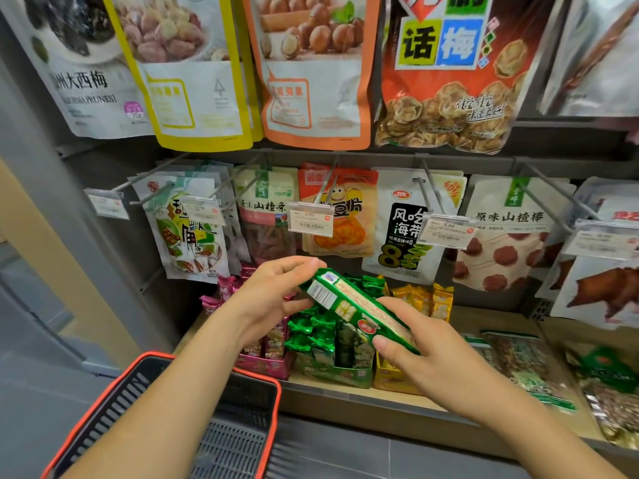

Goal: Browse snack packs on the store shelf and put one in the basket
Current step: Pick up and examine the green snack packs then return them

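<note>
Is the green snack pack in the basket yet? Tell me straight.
No, the left hand and right hand both grip the green snack pack up over the shelf, apart from the basket below.

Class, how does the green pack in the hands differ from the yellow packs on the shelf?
The green pack is tilted, the yellow packs stand upright in a box. The left hand and right hand hold the green pack; nothing touches the yellow packs. Both look shiny.
</note>
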### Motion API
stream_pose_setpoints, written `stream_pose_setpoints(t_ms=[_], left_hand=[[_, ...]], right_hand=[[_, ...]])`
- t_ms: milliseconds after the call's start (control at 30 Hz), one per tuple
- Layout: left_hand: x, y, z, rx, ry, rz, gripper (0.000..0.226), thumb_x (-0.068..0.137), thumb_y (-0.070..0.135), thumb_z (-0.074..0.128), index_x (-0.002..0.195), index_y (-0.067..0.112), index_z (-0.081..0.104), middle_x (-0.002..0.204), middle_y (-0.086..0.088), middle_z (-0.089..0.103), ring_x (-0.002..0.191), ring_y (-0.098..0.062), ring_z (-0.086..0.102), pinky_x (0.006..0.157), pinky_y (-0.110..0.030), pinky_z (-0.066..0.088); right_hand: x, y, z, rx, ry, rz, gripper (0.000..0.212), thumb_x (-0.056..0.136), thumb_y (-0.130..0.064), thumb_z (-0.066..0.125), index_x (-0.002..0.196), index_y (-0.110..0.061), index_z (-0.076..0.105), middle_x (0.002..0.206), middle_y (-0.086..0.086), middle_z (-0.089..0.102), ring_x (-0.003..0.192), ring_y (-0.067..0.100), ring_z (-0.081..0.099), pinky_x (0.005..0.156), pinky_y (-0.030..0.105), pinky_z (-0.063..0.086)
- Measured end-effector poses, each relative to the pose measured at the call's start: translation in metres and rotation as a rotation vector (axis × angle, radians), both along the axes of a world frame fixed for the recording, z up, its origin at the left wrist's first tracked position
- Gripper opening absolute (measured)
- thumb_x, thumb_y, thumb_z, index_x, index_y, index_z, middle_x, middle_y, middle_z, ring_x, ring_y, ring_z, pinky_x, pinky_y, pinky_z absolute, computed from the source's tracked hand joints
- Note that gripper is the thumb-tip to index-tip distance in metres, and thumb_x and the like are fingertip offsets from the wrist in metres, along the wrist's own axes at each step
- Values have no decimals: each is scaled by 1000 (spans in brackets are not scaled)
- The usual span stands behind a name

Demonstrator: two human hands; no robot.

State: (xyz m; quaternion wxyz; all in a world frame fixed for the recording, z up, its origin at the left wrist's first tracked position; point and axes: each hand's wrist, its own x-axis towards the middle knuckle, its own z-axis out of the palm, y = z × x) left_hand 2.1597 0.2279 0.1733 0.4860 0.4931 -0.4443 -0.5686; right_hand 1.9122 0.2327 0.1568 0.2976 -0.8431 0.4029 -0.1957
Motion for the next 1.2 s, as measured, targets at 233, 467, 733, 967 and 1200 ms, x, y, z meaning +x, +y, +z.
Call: stream_pose_setpoints(t_ms=[233, 467, 733, 967, 1200], left_hand=[[0, 0, 1, -53, 189, -43, 28, 71, 11, 78, 98, 16, 71, 99, -15, 72, 92, -23, 69, 73, -28, 57], [-9, -7, -2, -77, 141, 313, 5, 87, 5, 65, 88, 10, 65, 78, -5, 70, 61, -11, 65, 55, -22, 53], [-25, -8, -17, 53, 167, 282, 15, 86, 9, 69, 99, 11, 62, 82, -4, 70, 61, -9, 66, 57, -23, 53], [-55, -1, -32, 136, 121, -74, 27, 75, 25, 78, 95, 13, 66, 88, -8, 74, 80, -21, 71, 73, -33, 58], [-63, 5, -31, 77, -241, -262, 17, 81, 13, 76, 95, 19, 67, 83, 5, 72, 80, -9, 69, 68, -23, 53]], right_hand=[[4, -2, 1, 292, -288, 60, 26, 90, -47, 51, 114, -58, 53, 102, -25, 66, 88, 1, 65, 80, 25, 53], [-1, -6, -1, 308, -45, 19, 49, 79, -64, 60, 124, -56, 43, 116, -11, 58, 98, 2, 60, 85, 25, 53], [5, -3, -7, 171, -142, -103, 51, 69, -45, 83, 111, -46, 55, 86, -7, 58, 63, -2, 53, 59, 21, 50], [11, -2, -9, 247, -266, -164, 49, 73, -39, 82, 115, -34, 55, 80, -1, 60, 56, -1, 54, 53, 23, 48], [0, -13, 0, 275, -304, -209, 11, 93, -34, 60, 103, -35, 63, 95, -9, 66, 79, -2, 61, 72, 25, 52]])
